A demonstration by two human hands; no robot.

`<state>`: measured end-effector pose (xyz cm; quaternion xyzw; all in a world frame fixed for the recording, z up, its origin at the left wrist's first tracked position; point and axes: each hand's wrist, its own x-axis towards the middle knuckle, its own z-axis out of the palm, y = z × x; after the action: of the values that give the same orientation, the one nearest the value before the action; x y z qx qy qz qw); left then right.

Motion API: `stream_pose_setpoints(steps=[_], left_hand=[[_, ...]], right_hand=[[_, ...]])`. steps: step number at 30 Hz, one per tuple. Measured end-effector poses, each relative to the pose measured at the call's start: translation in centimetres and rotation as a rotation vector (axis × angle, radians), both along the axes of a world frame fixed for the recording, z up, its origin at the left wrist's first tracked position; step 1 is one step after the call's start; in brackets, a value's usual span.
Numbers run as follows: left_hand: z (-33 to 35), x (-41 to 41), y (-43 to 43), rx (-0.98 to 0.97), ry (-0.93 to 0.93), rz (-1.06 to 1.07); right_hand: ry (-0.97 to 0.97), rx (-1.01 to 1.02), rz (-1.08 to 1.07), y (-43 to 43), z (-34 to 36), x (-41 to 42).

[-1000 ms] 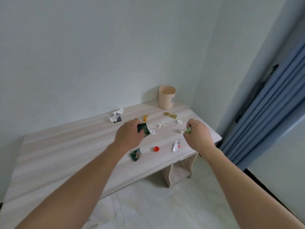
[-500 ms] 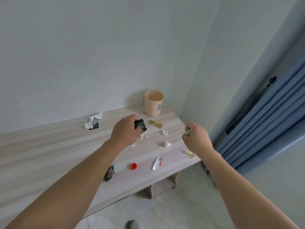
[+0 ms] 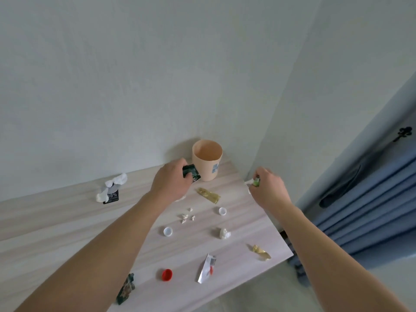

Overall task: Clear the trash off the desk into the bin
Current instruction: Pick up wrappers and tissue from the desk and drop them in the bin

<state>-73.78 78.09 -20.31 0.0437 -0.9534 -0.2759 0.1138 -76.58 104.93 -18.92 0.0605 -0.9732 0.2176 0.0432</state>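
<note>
Here, in the head view, the left hand (image 3: 173, 185) hangs just beside the peach bin (image 3: 207, 163) at the far corner of the counter (image 3: 56, 221). Its grip is clenched round a dark green wrapper (image 3: 191, 173), which shows against the bin's outer wall below the rim; whether the two touch cannot be told. The right hand (image 3: 267, 190) is to the bin's right, near the counter's edge, its grip pinching a small green-and-white scrap (image 3: 254, 182). Neither piece is in the bin yet. To drop them well, each hand probably needs to rise above the rim and come over the opening before letting go, since a release from the left hand's present spot would likely send the wrapper down the outside. The bin looks light and narrow, so a knock could tip it. Much remains on the counter: a gold wrapper (image 3: 208, 195), a white cap (image 3: 222, 211), a red cap (image 3: 167, 274), a crumpled paper ball (image 3: 224, 233), a silver sachet (image 3: 207, 267) and tissue wads (image 3: 111, 188) farther left.
</note>
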Motion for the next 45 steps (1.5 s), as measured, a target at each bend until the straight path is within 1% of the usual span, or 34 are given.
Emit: stream_pose_setpoints(steps=[6, 14, 20, 24, 27, 36, 40, 45], left_hand=[[-0.9, -4.9, 1.4, -0.072, -0.050, 0.115], [-1.0, -12.3, 5.1, -0.068, -0.088, 0.306], [-0.6, -16.5, 7.3, -0.065, -0.147, 0.367], [-0.6, -19.1, 7.3, -0.069, -0.161, 0.394], [-1.1, -21.2, 7.2, -0.045, -0.185, 0.374], [-3.6, -27.6, 7.2, 0.033, -0.221, 0.392], [-4.9, -29.0, 7.0, 0.012, -0.226, 0.380], [-6.1, -29.6, 6.8, 0.063, -0.313, 0.347]], right_hand=[[-0.009, -0.045, 0.116, 0.1, -1.3, -7.6], [-0.050, -0.091, 0.336, 2.1, -2.6, -18.5], [-0.124, -0.110, 0.376, 3.1, -3.4, -24.8], [-0.126, -0.110, 0.442, 2.0, -3.7, -27.1], [-0.131, -0.124, 0.478, 1.4, -4.1, -28.6], [-0.178, -0.110, 0.470, 2.4, -6.6, -32.0], [-0.182, -0.101, 0.450, 3.1, -7.7, -33.1], [-0.187, -0.092, 0.431, 3.5, -8.1, -33.6]])
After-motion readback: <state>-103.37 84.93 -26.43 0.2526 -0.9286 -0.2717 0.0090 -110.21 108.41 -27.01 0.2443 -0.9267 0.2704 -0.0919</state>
